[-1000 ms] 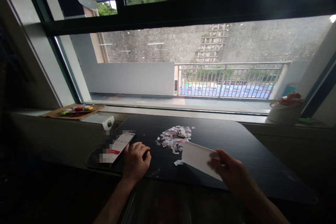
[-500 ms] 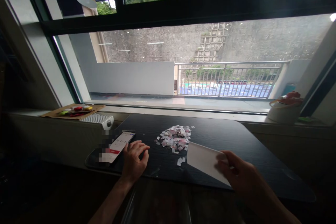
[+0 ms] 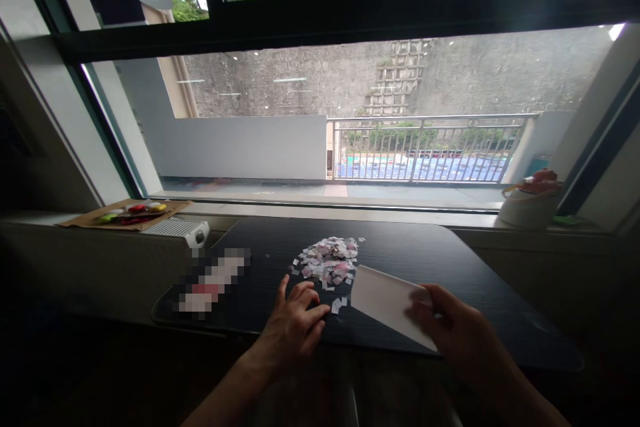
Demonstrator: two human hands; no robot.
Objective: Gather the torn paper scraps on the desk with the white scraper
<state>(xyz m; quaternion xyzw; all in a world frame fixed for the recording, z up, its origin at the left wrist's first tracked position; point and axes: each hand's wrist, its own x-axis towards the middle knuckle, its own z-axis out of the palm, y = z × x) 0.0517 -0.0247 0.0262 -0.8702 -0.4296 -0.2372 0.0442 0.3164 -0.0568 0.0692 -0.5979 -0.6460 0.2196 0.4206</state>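
Between my right thumb and fingers is a stiff-looking piece of white paper (image 3: 383, 303), its far edge slanting toward the table's middle. My right hand (image 3: 445, 320) grips its near right end. My left hand (image 3: 297, 320) holds nothing; its fingers are apart and partly bent, just above the dark table. A few small paper squares (image 3: 339, 305) lie between that hand's fingertips and the white paper. Beyond them is a heap of small white and pinkish paper scraps (image 3: 330, 260), with loose bits around its edge.
The black table (image 3: 410, 247) stands against a window ledge. On its left lies a phone (image 3: 215, 283), blurred out. A white box-shaped device (image 3: 183, 230) and a brown board with colourful items (image 3: 127, 213) are farther left. A white bucket (image 3: 530, 207) stands at right.
My left hand has moved right, from beside the phone to near the loose paper squares. My right hand keeps hold of the white paper in about the same place. The view has shifted slightly.
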